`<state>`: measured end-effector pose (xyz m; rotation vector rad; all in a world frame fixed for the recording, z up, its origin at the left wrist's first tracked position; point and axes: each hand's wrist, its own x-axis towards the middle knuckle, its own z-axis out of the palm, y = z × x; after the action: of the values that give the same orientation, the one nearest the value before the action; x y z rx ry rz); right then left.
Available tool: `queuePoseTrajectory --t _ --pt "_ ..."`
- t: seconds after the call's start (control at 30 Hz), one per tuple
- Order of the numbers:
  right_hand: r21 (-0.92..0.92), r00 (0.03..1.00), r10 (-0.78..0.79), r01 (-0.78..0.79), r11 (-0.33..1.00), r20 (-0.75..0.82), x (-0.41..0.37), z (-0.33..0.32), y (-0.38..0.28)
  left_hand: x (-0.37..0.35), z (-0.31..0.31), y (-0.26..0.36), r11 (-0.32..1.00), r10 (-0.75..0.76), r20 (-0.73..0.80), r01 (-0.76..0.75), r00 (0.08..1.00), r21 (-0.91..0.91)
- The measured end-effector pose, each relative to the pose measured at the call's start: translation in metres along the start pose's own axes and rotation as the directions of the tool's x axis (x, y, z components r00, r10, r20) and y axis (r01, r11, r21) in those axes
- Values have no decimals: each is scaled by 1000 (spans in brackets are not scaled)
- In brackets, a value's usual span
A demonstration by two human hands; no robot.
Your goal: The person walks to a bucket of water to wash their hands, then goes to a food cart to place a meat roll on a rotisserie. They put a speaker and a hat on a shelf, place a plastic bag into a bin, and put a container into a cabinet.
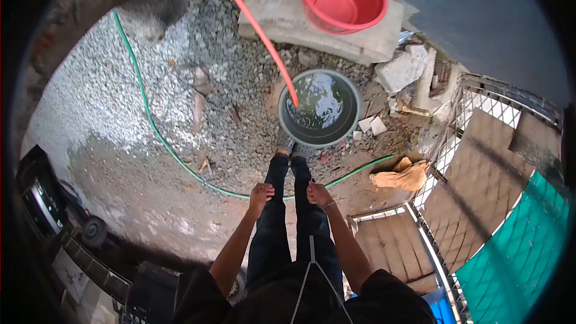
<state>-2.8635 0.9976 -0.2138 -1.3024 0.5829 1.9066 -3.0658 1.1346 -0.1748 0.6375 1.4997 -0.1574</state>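
Observation:
My left hand [262, 196] is closed, fingers curled in, in front of my left thigh. Across from it, my right hand [318, 195] is also curled into a loose fist over my right leg, a band around its wrist. Nothing shows sticking out of either hand. Beyond my feet stands a round grey tub [359, 108] holding water [321, 99] with bright reflections. An orange hose [264, 39] comes from the top, its end over the tub. On a concrete slab [273, 3] farther off rests a red basin [345, 0], with no contents visible.
A green hose [147, 105] curves over gravel [174, 72] and passes behind my legs. To the right lie an orange-brown cloth [401, 175], broken tiles [373, 125] and a metal gate [429, 204]. A vehicle [45, 195] is at the left edge.

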Motion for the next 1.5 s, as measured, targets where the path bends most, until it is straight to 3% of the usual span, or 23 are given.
queuePoseTrajectory --t 0.1,0.17,0.3,0.43,0.5,0.57,0.67,0.77,0.83,0.9,0.97,1.03,1.07,1.1,1.17,1.2,1.23,1.3,1.33,1.37,1.4,1.47,1.5 --pt "-62 999 -6 3 998 -42 -38 10 -11 -36 7 28 997 67 88 -69 994 22" --pt "-76 993 -99 94 993 -67 -73 13 -22 -59 8 47 989 114 129 -125 985 75" --pt "-13 975 -162 162 987 -154 -132 -10 -42 -87 -4 86 963 160 110 -179 981 200" --pt "-283 880 -465 423 861 -99 -201 -31 -65 -81 -24 126 927 190 142 -225 972 299" --pt "-96 789 -567 562 822 -237 -221 -37 -63 -95 -14 159 909 203 138 -239 969 341" --pt "4 724 -659 674 739 -204 -260 -33 -75 -94 0 189 846 249 229 -327 941 422" --pt "92 642 -720 760 644 -263 -329 4 -91 -116 62 228 859 226 354 -357 907 366" --pt "88 536 -762 834 545 -363 -383 53 -94 -161 141 248 816 203 571 -460 795 350" --pt "103 508 -790 857 506 -343 -389 66 -79 -175 192 231 795 211 709 -540 673 276" --pt "-40 338 -776 906 421 -533 -404 102 -73 -199 235 199 821 141 775 -510 616 256" --pt "-50 341 -812 910 411 -473 -398 95 -45 -234 262 167 895 37 786 -370 618 248" --pt "-190 244 -764 883 430 -597 -392 96 -21 -250 284 130 841 -248 756 -254 606 479" --pt "44 363 -684 899 436 -632 -409 106 -19 -277 289 117 801 -192 788 -371 585 470" --pt "56 353 -672 905 422 -651 -408 100 -9 -296 289 98 755 -168 820 -464 547 464" --pt "137 208 -483 975 178 -850 -399 76 25 -326 283 51 651 -154 873 -617 463 442" --pt "133 178 -304 978 162 -936 -389 57 52 -318 277 11 758 -236 869 -478 435 445" --pt "224 244 -366 970 95 -898 -381 27 95 -343 272 6 737 -394 854 -439 340 514" --pt "317 303 -240 948 -21 -922 -393 30 141 -383 256 5 636 -481 838 -555 258 536" --pt "335 306 -267 940 -70 -914 -360 11 192 -397 250 5 569 -507 830 -634 231 524" --pt "283 278 -113 959 -33 -954 -335 9 228 -403 246 -1 463 -507 831 -742 228 486" --pt "362 354 80 902 236 -932 -315 11 270 -359 245 -34 319 -420 900 -909 117 267" --pt "429 283 327 681 594 -902 -244 30 373 -343 246 -33 193 -300 920 -928 253 318" --pt "392 191 349 578 716 -918 -206 51 425 -344 247 -18 114 -281 917 -939 282 323"
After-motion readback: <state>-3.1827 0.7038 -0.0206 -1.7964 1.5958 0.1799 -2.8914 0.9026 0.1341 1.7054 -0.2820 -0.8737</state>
